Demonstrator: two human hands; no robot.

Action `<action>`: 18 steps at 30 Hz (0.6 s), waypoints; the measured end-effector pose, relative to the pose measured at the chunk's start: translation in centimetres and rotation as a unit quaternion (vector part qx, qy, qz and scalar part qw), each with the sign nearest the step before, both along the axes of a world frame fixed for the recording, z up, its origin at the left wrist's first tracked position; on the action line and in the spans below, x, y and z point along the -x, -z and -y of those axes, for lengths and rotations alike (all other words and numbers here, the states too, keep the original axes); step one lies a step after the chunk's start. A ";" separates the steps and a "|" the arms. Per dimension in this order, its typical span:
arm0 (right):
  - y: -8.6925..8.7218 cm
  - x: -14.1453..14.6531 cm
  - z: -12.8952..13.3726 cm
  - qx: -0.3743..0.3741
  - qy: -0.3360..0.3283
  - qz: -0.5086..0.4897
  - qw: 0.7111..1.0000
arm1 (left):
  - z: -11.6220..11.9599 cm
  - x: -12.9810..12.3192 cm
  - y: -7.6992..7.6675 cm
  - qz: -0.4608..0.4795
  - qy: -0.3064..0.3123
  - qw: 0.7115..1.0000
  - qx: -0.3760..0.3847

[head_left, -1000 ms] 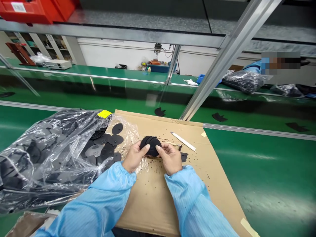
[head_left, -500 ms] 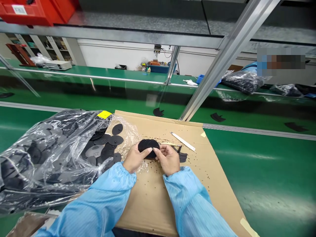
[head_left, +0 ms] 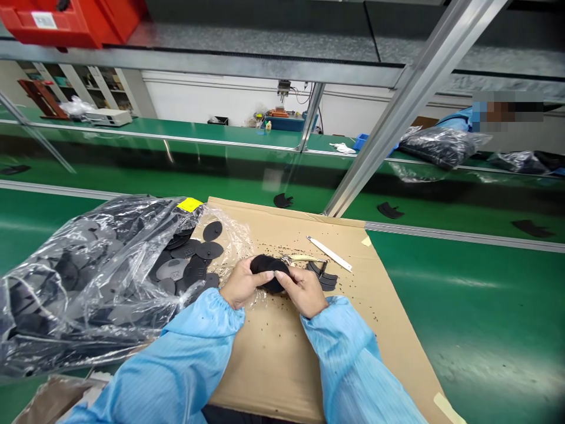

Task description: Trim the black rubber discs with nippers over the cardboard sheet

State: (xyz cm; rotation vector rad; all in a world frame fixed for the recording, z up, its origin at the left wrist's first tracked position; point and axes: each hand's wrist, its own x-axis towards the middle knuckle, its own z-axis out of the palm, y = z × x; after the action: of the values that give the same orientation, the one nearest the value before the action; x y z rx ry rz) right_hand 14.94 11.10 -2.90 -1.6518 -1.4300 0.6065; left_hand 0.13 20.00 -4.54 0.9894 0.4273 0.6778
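Observation:
My left hand (head_left: 242, 284) and my right hand (head_left: 302, 288) both pinch a small stack of black rubber discs (head_left: 269, 273) above a cardboard sheet (head_left: 269, 359), hiding part of the stack. To the left, a clear plastic bag (head_left: 83, 288) lies open, full of similar black discs, with several loose discs (head_left: 209, 250) spilling onto the cardboard. Beyond my right hand lie yellow-handled snips (head_left: 304, 258) and black cut pieces (head_left: 322, 277). A white strip (head_left: 329, 254) rests further right. Tiny black specks dot the cardboard.
The cardboard sits on a green conveyor belt (head_left: 463, 312) with a metal rail (head_left: 463, 235). A slanted aluminium post (head_left: 415, 106) rises behind it. Black pieces (head_left: 390, 210) lie on the belt beyond. Bagged parts (head_left: 441, 147) and a blue sleeve (head_left: 459, 121) are at far right.
The discs were fanned apart and now sit pressed together in a tighter stack. My hands have shifted slightly, and the snips show more clearly beyond them.

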 end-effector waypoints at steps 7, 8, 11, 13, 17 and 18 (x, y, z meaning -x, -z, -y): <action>0.6 1.1 -0.1 -0.097 0.054 -0.023 0.994 | 0.0 -0.5 -0.6 0.033 -0.040 0.992 0.113; 0.5 1.2 -0.2 -0.129 0.043 -0.047 0.990 | -0.1 -0.4 -0.7 0.036 -0.037 0.989 0.135; 0.1 1.6 -0.1 -0.205 -0.023 -0.050 0.977 | -0.3 -0.2 -1.1 0.036 0.003 0.981 0.190; -0.2 1.7 0.1 -0.239 -0.038 0.011 0.970 | -0.4 0.0 -1.3 0.032 0.030 0.976 0.212; -0.2 1.9 0.2 -0.285 -0.006 0.082 0.955 | -0.2 0.2 -1.1 0.008 0.067 0.974 0.217; -0.2 2.0 0.2 -0.291 -0.003 0.092 0.952 | -0.2 0.2 -1.0 0.007 0.075 0.974 0.213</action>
State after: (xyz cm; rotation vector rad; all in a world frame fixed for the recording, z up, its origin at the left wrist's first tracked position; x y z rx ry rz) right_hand 12.97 10.94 -2.75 -1.2488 -1.5584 0.0117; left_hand -0.10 20.15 -3.57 0.6004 0.4572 0.4317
